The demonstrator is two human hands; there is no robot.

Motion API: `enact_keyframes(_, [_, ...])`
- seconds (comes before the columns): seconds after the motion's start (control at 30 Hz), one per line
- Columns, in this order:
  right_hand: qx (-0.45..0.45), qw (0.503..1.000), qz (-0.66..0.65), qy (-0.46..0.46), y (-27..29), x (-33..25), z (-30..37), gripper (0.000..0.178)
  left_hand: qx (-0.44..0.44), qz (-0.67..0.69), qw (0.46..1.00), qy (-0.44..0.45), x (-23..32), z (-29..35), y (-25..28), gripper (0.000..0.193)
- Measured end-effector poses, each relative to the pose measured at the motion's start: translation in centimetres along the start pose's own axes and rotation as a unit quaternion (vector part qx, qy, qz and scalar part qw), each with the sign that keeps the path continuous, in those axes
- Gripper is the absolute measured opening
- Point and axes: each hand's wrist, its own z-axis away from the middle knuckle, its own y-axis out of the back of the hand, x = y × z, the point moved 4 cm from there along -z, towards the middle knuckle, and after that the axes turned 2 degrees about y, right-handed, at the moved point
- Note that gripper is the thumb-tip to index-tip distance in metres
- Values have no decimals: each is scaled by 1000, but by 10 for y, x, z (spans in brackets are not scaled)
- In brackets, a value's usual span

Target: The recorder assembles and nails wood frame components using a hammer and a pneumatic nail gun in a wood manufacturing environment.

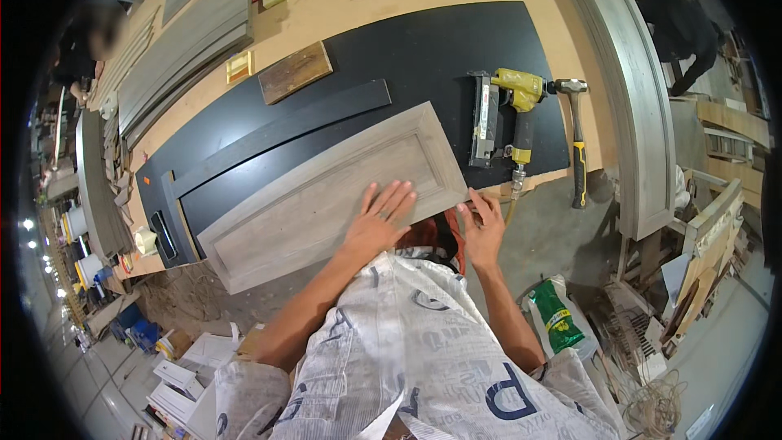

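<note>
Left hand: flat, spread on grey panel, grasping nothing | right hand: half-curled at its 3 o'clock corner, grip unclear | nail gun: panel's 2 o'clock

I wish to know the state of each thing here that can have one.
Near panel, lying, overhanging bench
Left hand, open on near panel
Right hand, touching near panel's corner
Board, flat, partly covered
Nail gun, lying, hose attached
Hammer, lying, handle overhanging bench
Block, lying flat
</note>
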Motion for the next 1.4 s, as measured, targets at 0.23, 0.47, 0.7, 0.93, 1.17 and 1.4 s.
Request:
enact_keyframes(0.23, [33,997,-58,-40,0,6,-3,27,43,17,972,230,-51,108,13,77])
enact_keyframes(0.47, [59,991,-80,-87,-12,13,6,27,311,-25,538,783,-189,386,-24,72])
enact_keyframes(0.7, [21,999,16,-24,-15,-8,-10,29,503,386,453,627,-212,443,-31,54])
enact_keyframes(0.93, [-4,937,343,61,-30,-9,-53,37,464,95,658,585,-223,387,14,40])
enact_keyframes(1.17, [-57,892,448,1,-83,-61,-103,54,454,100,634,618,-284,381,29,38])
enact_keyframes(1.4, [-75,939,331,58,-95,-71,-163,45,396,199,631,636,-323,363,38,42])
